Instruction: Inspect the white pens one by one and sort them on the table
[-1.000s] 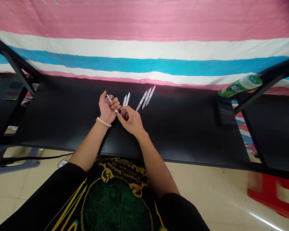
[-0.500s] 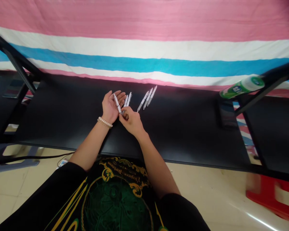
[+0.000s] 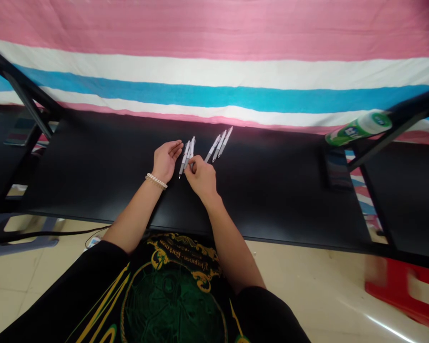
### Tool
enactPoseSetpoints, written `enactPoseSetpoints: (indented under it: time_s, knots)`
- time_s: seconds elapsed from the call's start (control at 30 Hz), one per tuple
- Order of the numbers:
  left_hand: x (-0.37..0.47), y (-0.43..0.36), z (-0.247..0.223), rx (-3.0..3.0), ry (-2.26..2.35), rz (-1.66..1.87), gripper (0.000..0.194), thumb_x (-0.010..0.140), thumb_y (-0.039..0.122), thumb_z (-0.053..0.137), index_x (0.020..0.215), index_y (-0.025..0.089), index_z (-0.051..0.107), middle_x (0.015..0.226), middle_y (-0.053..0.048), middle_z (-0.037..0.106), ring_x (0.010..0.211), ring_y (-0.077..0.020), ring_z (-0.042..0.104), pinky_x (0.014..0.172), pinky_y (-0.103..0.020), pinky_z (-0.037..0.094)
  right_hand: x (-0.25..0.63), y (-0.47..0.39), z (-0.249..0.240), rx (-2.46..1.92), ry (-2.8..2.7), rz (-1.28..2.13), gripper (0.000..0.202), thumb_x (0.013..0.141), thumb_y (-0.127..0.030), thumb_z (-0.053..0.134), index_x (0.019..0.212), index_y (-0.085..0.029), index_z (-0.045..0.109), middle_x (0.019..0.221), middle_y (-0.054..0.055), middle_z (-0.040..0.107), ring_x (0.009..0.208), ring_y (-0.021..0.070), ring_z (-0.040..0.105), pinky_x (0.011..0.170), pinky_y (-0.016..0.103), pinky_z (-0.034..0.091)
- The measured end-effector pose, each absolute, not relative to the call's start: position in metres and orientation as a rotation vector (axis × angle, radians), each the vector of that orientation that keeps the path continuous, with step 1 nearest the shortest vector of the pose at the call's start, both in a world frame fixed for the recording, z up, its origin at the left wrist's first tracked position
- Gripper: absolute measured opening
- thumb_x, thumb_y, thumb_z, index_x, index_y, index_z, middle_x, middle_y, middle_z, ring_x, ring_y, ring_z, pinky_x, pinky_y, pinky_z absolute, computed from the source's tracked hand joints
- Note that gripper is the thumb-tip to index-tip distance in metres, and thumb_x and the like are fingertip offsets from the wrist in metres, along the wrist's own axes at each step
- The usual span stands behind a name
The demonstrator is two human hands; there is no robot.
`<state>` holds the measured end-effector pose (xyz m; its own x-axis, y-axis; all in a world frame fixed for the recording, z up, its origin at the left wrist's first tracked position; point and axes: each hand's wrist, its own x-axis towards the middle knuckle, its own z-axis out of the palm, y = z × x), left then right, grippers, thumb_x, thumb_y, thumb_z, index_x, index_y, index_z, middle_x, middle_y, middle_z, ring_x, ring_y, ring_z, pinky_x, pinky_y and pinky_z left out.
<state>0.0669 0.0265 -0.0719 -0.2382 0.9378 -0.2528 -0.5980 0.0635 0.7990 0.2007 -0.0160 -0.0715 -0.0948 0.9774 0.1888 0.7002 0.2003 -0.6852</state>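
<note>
On a black tabletop (image 3: 289,190), with clock directions taken from the person's right hand (image 3: 201,176), the left hand (image 3: 166,159) is at ten o'clock, released, its fingers loosely bent toward the pens, a pale bracelet (image 3: 156,181) around its wrist. Between the hands, at eleven o'clock, lies a small cluster of white-and-grey pens (image 3: 187,152). The right thumb and fingertips are pinched at their near ends; the fingers block the view, so I cannot tell whether they grasp one. Three more pens (image 3: 219,146) lie side by side at one o'clock. Toward two o'clock is a green-and-white canister (image 3: 357,128); striped cloth (image 3: 214,38) spans twelve.
</note>
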Motion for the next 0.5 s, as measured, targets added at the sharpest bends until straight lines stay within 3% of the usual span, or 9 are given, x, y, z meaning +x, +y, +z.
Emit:
enactPoseSetpoints:
  time_s: [0.23,0.5]
  knots:
    - [0.0684,0.0261,-0.0736,0.467,0.997,1.531,0.007,0.080,0.018,0.067,0.074,0.016,0.070,0.091,-0.007,0.074,0.088,-0.0159,0.072,0.090,-0.032,0.055,0.2023,-0.0162,-0.0703,-1.615,-1.925,0.477,0.017,0.095,-0.031,0.050,0.090,-0.021,0.063,0.071,0.001,0.062,0.062,0.0148,0.053,0.061,0.028,0.032]
    - [0.0692,0.0257,-0.0735,0.468,1.005,1.528,0.011,0.081,0.015,0.064,0.072,0.015,0.069,0.084,-0.007,0.071,0.083,-0.0154,0.071,0.083,-0.029,0.055,0.2019,-0.0168,-0.0695,-1.659,-1.957,0.459,0.019,0.096,-0.031,0.049,0.093,-0.021,0.065,0.077,0.003,0.064,0.068,0.0165,0.055,0.064,0.029,0.033]
